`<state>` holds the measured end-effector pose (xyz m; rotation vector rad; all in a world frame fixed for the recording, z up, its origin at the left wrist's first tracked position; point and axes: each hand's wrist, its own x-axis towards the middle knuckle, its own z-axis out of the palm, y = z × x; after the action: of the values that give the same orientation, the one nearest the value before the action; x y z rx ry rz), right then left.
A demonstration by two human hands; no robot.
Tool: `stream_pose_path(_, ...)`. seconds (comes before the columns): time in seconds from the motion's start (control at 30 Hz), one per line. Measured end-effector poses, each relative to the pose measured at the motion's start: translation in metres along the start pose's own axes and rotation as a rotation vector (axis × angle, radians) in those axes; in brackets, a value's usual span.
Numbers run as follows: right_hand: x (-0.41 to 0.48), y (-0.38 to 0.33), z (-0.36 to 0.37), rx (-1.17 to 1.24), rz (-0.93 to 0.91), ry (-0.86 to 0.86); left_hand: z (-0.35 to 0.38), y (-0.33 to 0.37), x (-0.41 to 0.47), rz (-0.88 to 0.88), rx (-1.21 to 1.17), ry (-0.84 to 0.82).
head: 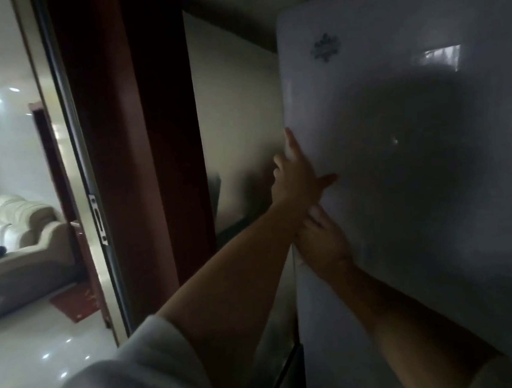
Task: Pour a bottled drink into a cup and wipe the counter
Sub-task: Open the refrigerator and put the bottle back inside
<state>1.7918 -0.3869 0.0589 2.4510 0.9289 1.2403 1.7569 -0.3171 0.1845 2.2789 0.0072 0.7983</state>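
head view, the only one i have: i read this as the very start of the task, fetching the drink. no bottle, cup or counter shows anywhere in frame, so nothing has been poured or wiped. my guess is the bottle is behind the pale fridge door [411, 197] that fills the right side, but i can't see inside.

both hands are at that door's left edge. the left hand [297, 180] is the upper one. its forefinger is stretched up along the edge and its thumb is splayed out over the door face. the picture is dim and smeared, so i can't tell whether the other fingers hook behind the edge. the right hand [323, 240] lies just below it, back towards me, flat on the door. its fingertips are tucked under the left wrist, and it is clamped on nothing. the forearms cross near the wrists.

the next move, as i judge it, calls for fingers getting behind that edge and a pull towards me, with room left for the door to swing.

to the left stand a dark red door frame [136, 136] and a bright room with a cream sofa [17, 229]. a white sleeve [132, 381] sits at the bottom.
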Motion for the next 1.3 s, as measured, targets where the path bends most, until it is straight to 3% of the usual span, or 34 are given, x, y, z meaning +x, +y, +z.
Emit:
stream_pose_path(0.07,0.006,0.001,0.002,-0.024,-0.008,0.17,0.001,-0.008,0.007,0.026,0.02,-0.02)
stream_pose_path(0.27,0.015,-0.004,0.007,0.069,0.059,0.178,0.013,-0.016,0.025,0.083,0.052,-0.024)
stream_pose_path(0.5,0.014,-0.003,0.022,-0.045,0.09,0.06,0.02,-0.025,0.032,0.164,0.061,0.026)
stream_pose_path(0.63,-0.004,0.003,0.017,-0.055,0.118,-0.087,0.026,-0.031,0.036,0.407,0.28,0.134)
stream_pose_path(0.73,-0.02,0.006,0.013,-0.081,0.215,-0.201,0.028,-0.035,0.038,0.565,0.306,0.158)
stream_pose_path(0.93,-0.02,0.0,0.005,-0.095,0.23,-0.192,0.022,-0.03,0.036,0.522,0.38,0.112)
stream_pose_path(1.13,-0.025,0.02,-0.039,0.156,0.207,-0.266,-0.009,0.013,0.016,0.316,0.621,-0.054)
stream_pose_path(1.2,-0.045,0.042,-0.059,0.229,0.269,-0.204,-0.015,0.034,-0.004,0.343,0.684,-0.09)
stream_pose_path(1.3,-0.098,0.085,-0.092,0.315,0.429,-0.212,-0.008,0.044,-0.057,0.411,0.588,-0.05)
